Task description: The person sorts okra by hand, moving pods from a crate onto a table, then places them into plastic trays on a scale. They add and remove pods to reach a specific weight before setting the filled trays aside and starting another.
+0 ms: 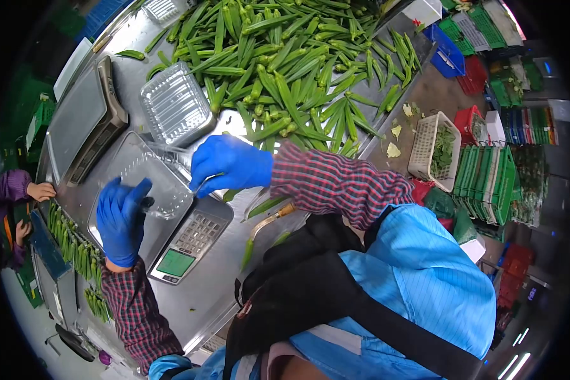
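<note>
We log, centre left: left hand (123,218), fingers spread against clear tray (140,170) on scale (195,237); right hand (231,163) pinching its rim; okra pile (285,63) above.

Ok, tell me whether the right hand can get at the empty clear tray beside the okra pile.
Probably yes. The right hand is close to the empty clear tray, with only bare steel table between them and nothing stacked on it. Its fingers seem to pinch something thin, though.

Clear plastic tray (147,174) (shallow, upright) on the scale (193,244)
</note>
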A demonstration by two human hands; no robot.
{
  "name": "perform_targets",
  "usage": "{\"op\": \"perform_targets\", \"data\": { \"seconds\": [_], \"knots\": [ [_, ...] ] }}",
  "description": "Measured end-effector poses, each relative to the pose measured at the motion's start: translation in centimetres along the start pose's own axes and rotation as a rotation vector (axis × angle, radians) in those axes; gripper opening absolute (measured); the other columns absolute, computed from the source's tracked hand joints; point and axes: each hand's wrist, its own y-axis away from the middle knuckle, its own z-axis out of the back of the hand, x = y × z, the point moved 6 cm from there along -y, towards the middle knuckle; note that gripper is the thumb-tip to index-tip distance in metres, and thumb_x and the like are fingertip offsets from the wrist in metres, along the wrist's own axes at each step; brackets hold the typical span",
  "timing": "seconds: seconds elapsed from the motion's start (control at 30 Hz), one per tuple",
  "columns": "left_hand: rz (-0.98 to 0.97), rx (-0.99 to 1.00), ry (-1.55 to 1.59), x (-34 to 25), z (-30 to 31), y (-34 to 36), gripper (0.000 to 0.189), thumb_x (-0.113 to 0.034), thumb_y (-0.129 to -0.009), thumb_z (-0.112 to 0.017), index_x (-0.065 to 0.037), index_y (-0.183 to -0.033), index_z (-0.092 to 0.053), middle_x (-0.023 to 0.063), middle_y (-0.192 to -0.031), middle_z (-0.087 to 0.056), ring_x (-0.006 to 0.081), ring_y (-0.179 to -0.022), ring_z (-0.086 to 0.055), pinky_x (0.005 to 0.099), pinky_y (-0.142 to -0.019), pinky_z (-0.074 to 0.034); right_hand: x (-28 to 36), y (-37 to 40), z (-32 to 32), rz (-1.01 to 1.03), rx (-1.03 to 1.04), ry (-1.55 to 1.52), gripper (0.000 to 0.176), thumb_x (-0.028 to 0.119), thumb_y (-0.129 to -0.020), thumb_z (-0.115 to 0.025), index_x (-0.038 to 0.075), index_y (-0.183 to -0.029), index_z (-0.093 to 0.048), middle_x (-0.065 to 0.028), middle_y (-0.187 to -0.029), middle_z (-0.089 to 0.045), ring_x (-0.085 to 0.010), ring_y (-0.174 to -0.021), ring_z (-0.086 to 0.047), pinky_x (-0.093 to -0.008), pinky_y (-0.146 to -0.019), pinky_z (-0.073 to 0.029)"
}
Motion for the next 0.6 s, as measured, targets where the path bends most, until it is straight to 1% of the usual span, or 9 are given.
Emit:
{"op": "perform_targets", "data": {
  "seconds": [0.07, 0.17, 0.23, 0.27, 0.33, 0.37, 0.4, 0.47, 0.6],
  "knots": [
    [0.036, -0.077, -0.001, -0.1, 0.6, 1.1, 0.041, -0.003, -0.07, -0.069, -0.014, -0.108, -0.062, 0.0087, -0.085, -0.057, 0.0314, -0.091, -0.054, 0.04, -0.086, -0.043, -0.7, 1.4, 3.9, -0.06, -0.186, 0.026, 0.02, 0.014, -0.074, -0.071, 0.008, -0.093, -0.066, -0.01, -0.092, -0.062, -0.0249, -0.088, -0.059, -0.0348, -0.075, -0.047],
    [0.195, -0.148, -0.205, 2.6, 0.0, 6.1, 0.044, -0.003, -0.068, -0.068, -0.013, -0.11, -0.059, 0.0079, -0.084, -0.055, 0.029, -0.089, -0.054, 0.0383, -0.091, -0.042, -6.4, 7.2, 14.4, -0.636, -0.542, 0.5, 0.023, 0.01, -0.079, -0.062, 0.009, -0.102, -0.064, -0.0129, -0.105, -0.061, -0.0266, -0.097, -0.058, -0.0366, -0.083, -0.046],
    [0.53, 0.058, -0.195, 6.4, -3.8, 11.4, 0.052, -0.007, -0.069, -0.07, -0.013, -0.119, -0.055, 0.0093, -0.1, -0.058, 0.0309, -0.095, -0.053, 0.0379, -0.092, -0.041, -10.1, 12.0, 21.9, -0.561, -0.688, 0.95, 0.025, 0.013, -0.078, -0.059, 0.01, -0.102, -0.063, -0.0133, -0.105, -0.061, -0.0309, -0.096, -0.058, -0.0388, -0.084, -0.047],
    [0.534, 0.059, -0.197, 5.3, -3.8, 11.2, 0.052, -0.007, -0.069, -0.07, -0.013, -0.119, -0.055, 0.0093, -0.1, -0.058, 0.0309, -0.095, -0.053, 0.0379, -0.092, -0.041, -12.2, 14.0, 24.3, -0.706, -0.62, 1.088, 0.032, 0.014, -0.077, -0.06, 0.012, -0.109, -0.062, -0.0138, -0.111, -0.06, -0.0319, -0.101, -0.057, -0.0382, -0.088, -0.046],
    [0.532, -0.015, 0.134, 2.1, -3.9, 9.7, 0.063, -0.009, -0.07, -0.07, -0.011, -0.129, -0.049, 0.0109, -0.121, -0.053, 0.0325, -0.106, -0.05, 0.038, -0.096, -0.039, -17.3, 17.8, 27.3, -0.809, -0.535, 1.101, 0.037, 0.016, -0.078, -0.062, 0.013, -0.115, -0.06, -0.0138, -0.112, -0.061, -0.031, -0.1, -0.059, -0.0382, -0.089, -0.046],
    [0.485, -0.039, 0.217, 1.2, -4.0, 9.0, 0.068, -0.007, -0.071, -0.07, -0.009, -0.134, -0.043, 0.0114, -0.134, -0.046, 0.0313, -0.116, -0.046, 0.0377, -0.098, -0.037, -19.4, 19.3, 27.8, -0.923, -0.512, 0.831, 0.037, 0.018, -0.078, -0.064, 0.012, -0.115, -0.06, -0.0137, -0.11, -0.062, -0.0292, -0.097, -0.06, -0.0379, -0.088, -0.047],
    [0.492, -0.034, 0.217, 0.2, -4.2, 8.0, 0.068, -0.007, -0.071, -0.07, -0.009, -0.134, -0.043, 0.0114, -0.134, -0.046, 0.0313, -0.116, -0.046, 0.0377, -0.098, -0.037, -19.6, 19.0, 27.2, -1.023, -0.479, 0.555, 0.038, 0.02, -0.078, -0.066, 0.011, -0.115, -0.061, -0.0136, -0.107, -0.063, -0.0274, -0.095, -0.062, -0.0376, -0.086, -0.048],
    [0.564, -0.199, 0.497, -1.6, -4.5, 5.4, 0.064, -0.001, -0.072, -0.069, -0.007, -0.131, -0.045, 0.012, -0.13, -0.049, 0.0297, -0.118, -0.047, 0.036, -0.099, -0.036, -18.5, 19.2, 27.7, -1.107, -0.467, 0.491, 0.039, 0.025, -0.075, -0.072, 0.01, -0.11, -0.063, -0.0126, -0.1, -0.065, -0.0233, -0.09, -0.064, -0.0356, -0.082, -0.05],
    [0.43, -0.153, 0.6, -4.4, -7.8, -2.4, 0.042, 0.001, -0.077, -0.064, -0.004, -0.118, -0.057, 0.0113, -0.114, -0.06, 0.0241, -0.105, -0.057, 0.0337, -0.092, -0.042, -18.2, 20.6, 27.5, -1.118, -0.39, 0.388, 0.033, 0.019, -0.074, -0.074, 0.004, -0.102, -0.064, -0.0101, -0.091, -0.066, -0.0202, -0.081, -0.064, -0.0329, -0.073, -0.051]
  ]
}}
